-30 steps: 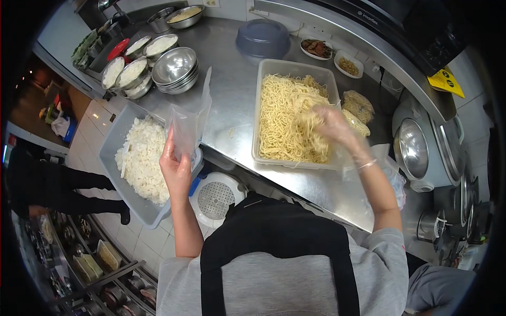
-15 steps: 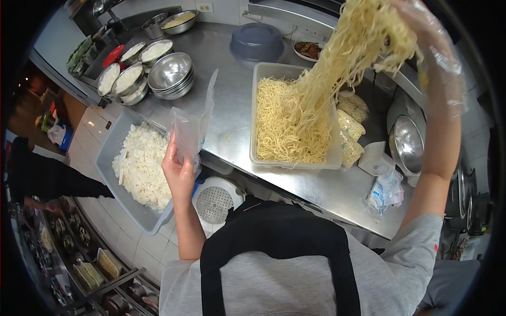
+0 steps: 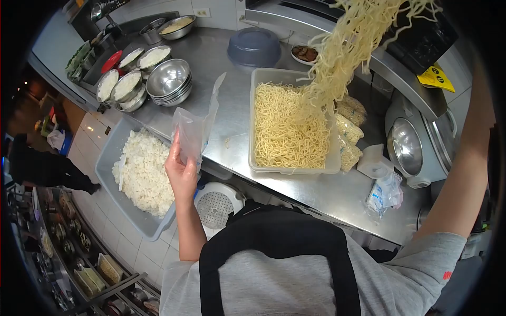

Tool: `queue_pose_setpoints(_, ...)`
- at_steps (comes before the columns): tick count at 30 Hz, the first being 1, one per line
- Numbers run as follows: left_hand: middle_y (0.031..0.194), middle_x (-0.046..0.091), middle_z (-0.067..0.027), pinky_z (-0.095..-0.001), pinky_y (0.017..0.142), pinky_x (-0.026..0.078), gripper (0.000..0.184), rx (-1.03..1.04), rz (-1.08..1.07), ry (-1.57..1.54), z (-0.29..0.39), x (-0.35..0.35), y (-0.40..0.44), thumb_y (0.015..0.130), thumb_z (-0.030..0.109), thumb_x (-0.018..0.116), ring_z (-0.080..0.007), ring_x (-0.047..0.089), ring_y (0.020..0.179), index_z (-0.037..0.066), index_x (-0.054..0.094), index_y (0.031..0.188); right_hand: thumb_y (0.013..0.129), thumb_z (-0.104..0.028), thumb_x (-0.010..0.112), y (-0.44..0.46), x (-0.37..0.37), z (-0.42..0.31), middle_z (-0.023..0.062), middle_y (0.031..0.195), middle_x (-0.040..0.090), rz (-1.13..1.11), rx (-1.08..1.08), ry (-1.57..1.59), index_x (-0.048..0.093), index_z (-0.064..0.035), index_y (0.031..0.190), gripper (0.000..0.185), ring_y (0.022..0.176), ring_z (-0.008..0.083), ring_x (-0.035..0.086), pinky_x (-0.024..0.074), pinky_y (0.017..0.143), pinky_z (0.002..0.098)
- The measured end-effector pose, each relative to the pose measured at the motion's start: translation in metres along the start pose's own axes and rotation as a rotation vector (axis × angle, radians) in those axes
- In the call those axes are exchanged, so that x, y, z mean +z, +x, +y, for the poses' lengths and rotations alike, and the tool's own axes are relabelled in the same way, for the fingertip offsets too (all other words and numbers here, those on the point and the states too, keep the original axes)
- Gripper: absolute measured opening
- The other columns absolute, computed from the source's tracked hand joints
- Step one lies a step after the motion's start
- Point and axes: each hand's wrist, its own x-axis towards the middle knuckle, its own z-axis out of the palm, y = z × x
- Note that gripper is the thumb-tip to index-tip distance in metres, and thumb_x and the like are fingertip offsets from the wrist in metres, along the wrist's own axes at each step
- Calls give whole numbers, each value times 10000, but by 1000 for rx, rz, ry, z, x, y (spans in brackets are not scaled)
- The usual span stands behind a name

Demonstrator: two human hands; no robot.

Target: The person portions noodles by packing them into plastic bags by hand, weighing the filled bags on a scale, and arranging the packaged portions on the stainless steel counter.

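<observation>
My left hand (image 3: 182,169) grips a clear plastic bag (image 3: 188,129), thumb on one side and fingers on the other. The bag stands upright, with its loose edge sticking up to the right. My right forearm (image 3: 474,147) is raised along the right edge, and the hand itself is beyond the picture. A long bundle of yellow noodles (image 3: 350,50) hangs from the top edge, its lower strands over the plastic tub (image 3: 295,171). More noodles (image 3: 289,134) fill the tub on the steel counter. Below and left of my left hand is a grey bin (image 3: 154,234) of cooked rice (image 3: 145,174).
Stacked metal bowls (image 3: 169,81) and several bowls of rice (image 3: 126,87) stand at the back left. Packed noodle bags (image 3: 349,129) lie right of the tub, near a plastic packet (image 3: 385,192). A blue-grey cover (image 3: 254,47) sits behind. Another person (image 3: 45,163) stands at far left.
My right arm has swung outward and up, taking the hand out of view. The noodle bundle has risen higher. My left hand stays on the bag. The person at left has shifted.
</observation>
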Motion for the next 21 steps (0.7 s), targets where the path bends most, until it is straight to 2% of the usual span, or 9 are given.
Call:
queue_pose_setpoints(11,1269,492,-166,-311,1001,328,608,-27,-23,-11,4,13,7,686,-81,411,-209,470,1168,-64,417,1294,785,-139,579,-16,-6,10,101,1005,619,-41,53,-31,563,-41,1116,345,848,176,605,504,749,273)
queue_pose_setpoints(21,1286,487,-156,-317,1016,310,607,6,-72,18,2,21,11,679,-74,422,-209,436,1208,-64,429,1286,825,-201,590,-6,25,0,90,974,634,-166,64,147,581,-42,1085,305,810,154,613,517,695,255)
